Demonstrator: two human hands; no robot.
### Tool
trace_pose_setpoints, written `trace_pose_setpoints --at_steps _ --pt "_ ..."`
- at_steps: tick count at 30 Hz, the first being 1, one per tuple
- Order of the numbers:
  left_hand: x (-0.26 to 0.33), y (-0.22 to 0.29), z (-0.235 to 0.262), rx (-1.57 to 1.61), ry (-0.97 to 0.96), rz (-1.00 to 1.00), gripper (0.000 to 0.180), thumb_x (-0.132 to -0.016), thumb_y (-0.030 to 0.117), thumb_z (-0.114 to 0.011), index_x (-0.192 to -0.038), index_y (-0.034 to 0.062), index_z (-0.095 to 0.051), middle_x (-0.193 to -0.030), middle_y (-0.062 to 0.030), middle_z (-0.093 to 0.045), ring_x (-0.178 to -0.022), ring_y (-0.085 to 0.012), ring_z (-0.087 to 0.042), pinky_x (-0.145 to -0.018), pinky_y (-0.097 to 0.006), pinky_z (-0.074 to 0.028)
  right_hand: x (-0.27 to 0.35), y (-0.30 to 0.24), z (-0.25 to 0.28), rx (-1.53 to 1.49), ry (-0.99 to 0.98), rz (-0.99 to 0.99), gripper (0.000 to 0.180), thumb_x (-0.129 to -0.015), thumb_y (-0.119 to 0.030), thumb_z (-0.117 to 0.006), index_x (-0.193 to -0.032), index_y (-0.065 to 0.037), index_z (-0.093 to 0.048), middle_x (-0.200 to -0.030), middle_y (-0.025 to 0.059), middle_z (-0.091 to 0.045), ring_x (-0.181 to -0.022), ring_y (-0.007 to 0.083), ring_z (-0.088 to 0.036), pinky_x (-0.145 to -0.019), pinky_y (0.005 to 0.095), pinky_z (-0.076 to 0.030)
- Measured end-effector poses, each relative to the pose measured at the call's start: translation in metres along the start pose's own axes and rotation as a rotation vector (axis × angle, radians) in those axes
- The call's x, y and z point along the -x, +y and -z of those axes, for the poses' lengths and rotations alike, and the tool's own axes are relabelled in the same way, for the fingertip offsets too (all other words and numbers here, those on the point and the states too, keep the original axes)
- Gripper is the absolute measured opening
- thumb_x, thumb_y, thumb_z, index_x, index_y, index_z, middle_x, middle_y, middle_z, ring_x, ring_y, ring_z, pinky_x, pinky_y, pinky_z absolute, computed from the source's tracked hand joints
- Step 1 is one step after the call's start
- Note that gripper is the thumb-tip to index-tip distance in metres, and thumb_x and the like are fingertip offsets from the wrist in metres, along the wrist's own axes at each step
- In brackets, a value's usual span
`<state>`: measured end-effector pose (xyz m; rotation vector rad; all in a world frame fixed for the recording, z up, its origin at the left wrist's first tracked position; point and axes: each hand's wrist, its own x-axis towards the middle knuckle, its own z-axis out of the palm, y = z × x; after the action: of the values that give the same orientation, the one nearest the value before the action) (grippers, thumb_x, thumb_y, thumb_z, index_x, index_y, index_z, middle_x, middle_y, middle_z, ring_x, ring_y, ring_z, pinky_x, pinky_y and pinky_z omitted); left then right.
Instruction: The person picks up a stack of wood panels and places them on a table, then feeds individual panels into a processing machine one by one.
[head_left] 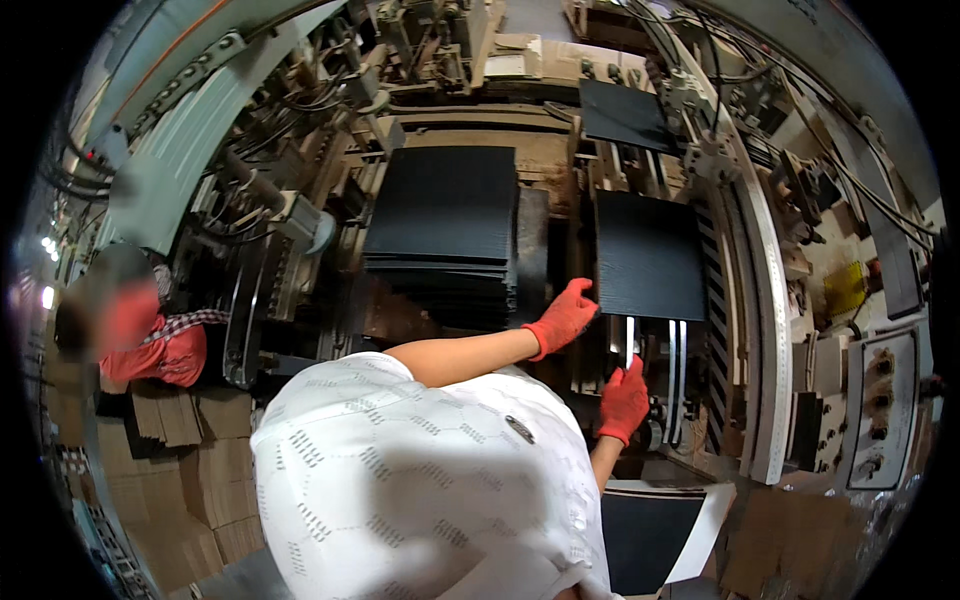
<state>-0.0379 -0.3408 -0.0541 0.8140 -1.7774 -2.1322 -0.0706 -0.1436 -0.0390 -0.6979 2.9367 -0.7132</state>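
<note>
My left hand point(564, 319), in a red glove, is at the near left corner of a black sheet point(650, 255). Its fingertips are against or just beside the sheet's left edge, with index finger and thumb apart. The sheet lies flat on narrow metal rails point(676, 375) of a machine. Below its near edge, my right hand point(624, 403), also red-gloved, is beside the rails with its fingers pointing up and slightly apart. I see nothing held in it. Left of my left hand stands a tall stack of black sheets point(442, 205).
Another black sheet point(627, 113) lies farther along the rails. A long metal beam point(765, 330) and a control panel point(884, 410) flank the right side. A co-worker's red sleeve point(165, 350) shows at left, above brown cardboard stacks point(165, 480). A white-edged black panel point(655, 530) lies near me.
</note>
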Motion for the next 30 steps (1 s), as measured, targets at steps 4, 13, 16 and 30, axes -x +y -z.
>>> trace_pose_setpoints --at_steps 4,13,16,30 --pt "0.034 0.019 0.030 -0.194 0.179 -0.174 0.055 -0.093 0.014 -0.062 -0.141 0.0029 -0.038 -0.098 -0.0071 -0.061 -0.088 -0.0139 -0.058 -0.081 -0.029 -0.049 0.003 0.004 0.001 -0.014 0.033 -0.015 0.032 -0.091 -0.019 -0.057 -0.122 -0.014 -0.053 -0.096 0.0157 -0.069 -0.086 0.0387 -0.066 -0.070 0.0495 -0.050" --pt "0.084 0.048 0.176 0.245 1.134 -0.239 0.079 -0.089 0.009 -0.066 -0.151 0.0041 -0.018 -0.103 -0.0081 -0.056 -0.094 -0.0170 -0.054 -0.089 -0.030 -0.044 0.005 0.006 -0.007 0.114 0.014 0.015 0.034 -0.094 -0.021 -0.054 -0.127 -0.012 -0.051 -0.095 0.0175 -0.069 -0.084 0.0386 -0.066 -0.069 0.0491 -0.050" --pt "0.070 0.028 0.229 0.138 1.226 -0.229 0.085 -0.086 0.011 -0.070 -0.152 0.0032 -0.017 -0.132 -0.0176 -0.047 -0.121 -0.0263 -0.047 -0.103 -0.035 -0.037 0.007 0.013 -0.009 0.093 0.000 0.035 0.037 -0.096 -0.023 -0.052 -0.131 -0.012 -0.050 -0.100 0.0199 -0.068 -0.091 0.0393 -0.065 -0.074 0.0488 -0.050" --pt "0.093 0.035 0.245 0.330 1.159 -0.140 0.045 -0.085 0.010 -0.075 -0.115 0.0093 -0.040 -0.105 -0.0121 -0.051 -0.073 -0.0208 -0.059 -0.055 -0.036 -0.052 0.006 0.010 -0.005 0.016 -0.064 0.032 0.038 -0.097 -0.021 -0.051 -0.132 -0.008 -0.050 -0.104 0.0205 -0.068 -0.093 0.0401 -0.064 -0.074 0.0476 -0.049"
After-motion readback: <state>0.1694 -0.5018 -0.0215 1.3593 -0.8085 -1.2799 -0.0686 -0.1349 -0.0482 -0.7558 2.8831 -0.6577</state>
